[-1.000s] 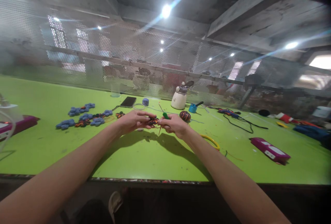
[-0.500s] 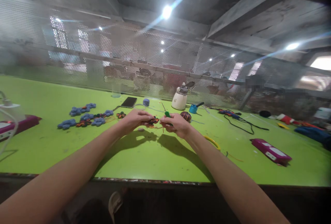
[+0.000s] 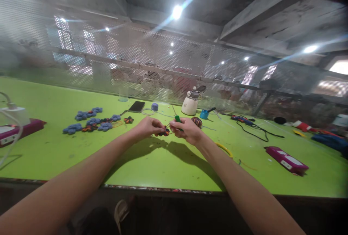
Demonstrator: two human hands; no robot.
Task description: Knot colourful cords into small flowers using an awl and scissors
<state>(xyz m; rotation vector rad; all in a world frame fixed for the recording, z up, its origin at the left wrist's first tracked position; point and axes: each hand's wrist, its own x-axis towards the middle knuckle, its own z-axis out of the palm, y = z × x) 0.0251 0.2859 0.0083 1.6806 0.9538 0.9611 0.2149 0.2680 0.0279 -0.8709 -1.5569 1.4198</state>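
Note:
Between thumb and fingers, my left hand [image 3: 149, 127] pinches a small dark and orange crochet flower [image 3: 164, 132] above the green table. Close on its right, my right hand [image 3: 187, 130] is closed around a green-handled crochet hook [image 3: 177, 119], whose thin shaft points up and away. Just behind my right hand lies a multicoloured ball of yarn [image 3: 197, 122]. A loose dark and orange flower [image 3: 128, 120] rests left of my hands. Farther left, blue crochet flowers [image 3: 104, 126] lie in rows with orange ones among them. The flower's far side is hidden by my fingers.
At the back stand a white jug [image 3: 189, 104] and a small blue pot [image 3: 204, 114], with a phone [image 3: 136, 106] and a blue yarn ball [image 3: 154, 106] to their left. Purple power strips lie at left and right [image 3: 286, 160]. A yellow ring [image 3: 224, 149] sits near my right forearm.
The flower has turned in my left fingers and sits slightly lower. My right hand has shifted a little with the hook. The whole view has moved slightly.

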